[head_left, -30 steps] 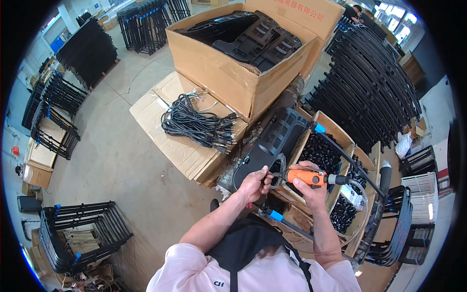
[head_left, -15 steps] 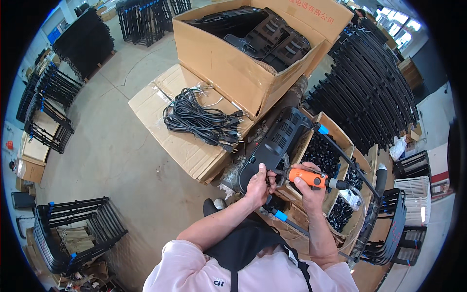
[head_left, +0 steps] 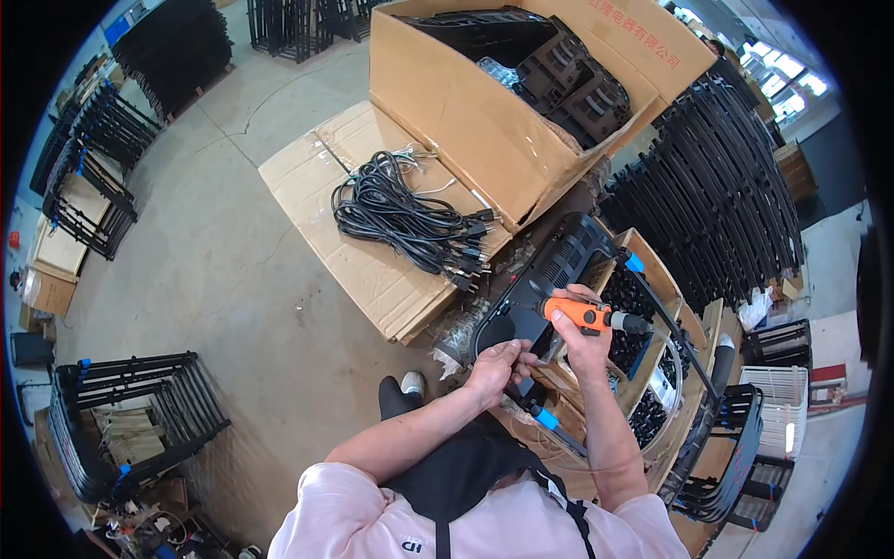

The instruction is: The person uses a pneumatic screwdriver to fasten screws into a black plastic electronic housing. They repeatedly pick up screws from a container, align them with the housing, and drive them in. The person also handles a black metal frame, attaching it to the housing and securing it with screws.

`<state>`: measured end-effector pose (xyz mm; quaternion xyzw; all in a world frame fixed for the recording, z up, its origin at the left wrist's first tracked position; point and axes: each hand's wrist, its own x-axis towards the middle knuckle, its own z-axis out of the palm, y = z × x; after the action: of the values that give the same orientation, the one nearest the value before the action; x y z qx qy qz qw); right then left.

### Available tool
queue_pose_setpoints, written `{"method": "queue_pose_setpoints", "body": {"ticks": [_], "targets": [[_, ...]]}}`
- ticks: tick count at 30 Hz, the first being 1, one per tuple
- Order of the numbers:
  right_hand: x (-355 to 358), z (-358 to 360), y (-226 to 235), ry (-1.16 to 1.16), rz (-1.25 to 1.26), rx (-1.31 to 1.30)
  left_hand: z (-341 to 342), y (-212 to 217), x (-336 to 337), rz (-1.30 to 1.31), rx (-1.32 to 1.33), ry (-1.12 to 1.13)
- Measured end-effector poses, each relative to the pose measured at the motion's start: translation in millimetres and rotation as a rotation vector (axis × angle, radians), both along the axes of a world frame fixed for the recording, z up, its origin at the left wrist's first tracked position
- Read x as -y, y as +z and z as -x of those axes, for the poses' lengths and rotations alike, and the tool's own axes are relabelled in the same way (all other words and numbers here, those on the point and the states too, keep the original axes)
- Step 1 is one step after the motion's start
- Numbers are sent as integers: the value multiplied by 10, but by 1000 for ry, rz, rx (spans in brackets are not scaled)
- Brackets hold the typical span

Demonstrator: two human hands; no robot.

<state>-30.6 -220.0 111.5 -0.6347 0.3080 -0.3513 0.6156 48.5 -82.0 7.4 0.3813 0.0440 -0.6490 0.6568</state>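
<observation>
My right hand (head_left: 585, 349) is wrapped round an orange air screwdriver (head_left: 573, 314) with a hose at its back end. The tool's bit points left, over a long black plastic housing (head_left: 549, 270) with vent slots. My left hand (head_left: 498, 374) is at the near end of this housing, thumb and fingers pinched together. Whatever lies between those fingertips is too small to make out. The housing lies on a black tube frame with blue sleeves (head_left: 545, 418), above the wooden parts boxes.
Wooden boxes with small black parts (head_left: 649, 416) stand at my right. A bundle of black power cords (head_left: 396, 212) lies on a cardboard flap (head_left: 307, 168). Beyond is an open carton (head_left: 466, 102) of black plastic housings. Stacked black frames (head_left: 703, 191) rise at right; more frames (head_left: 140, 419) stand at left.
The screwdriver has lifted away from my left hand, up along the housing. My left hand has shifted slightly down toward the housing's near end. The whole view has shifted a little.
</observation>
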Motion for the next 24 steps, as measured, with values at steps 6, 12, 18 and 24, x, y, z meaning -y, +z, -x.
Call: {"method": "queue_pose_setpoints", "body": {"ticks": [6, 12, 18, 24], "targets": [[-12, -189, 33, 17, 27, -67, -116, 44, -27, 1, -23, -21], [39, -313, 52, 79, 59, -124, -210, -79, -59, 29, -10, -82], [39, -413, 12, 149, 155, -174, -200, -102, -50, 14, -99, 11], [111, -451, -44, 159, 162, -219, -175, -204, 1, 13, -135, 43]]}}
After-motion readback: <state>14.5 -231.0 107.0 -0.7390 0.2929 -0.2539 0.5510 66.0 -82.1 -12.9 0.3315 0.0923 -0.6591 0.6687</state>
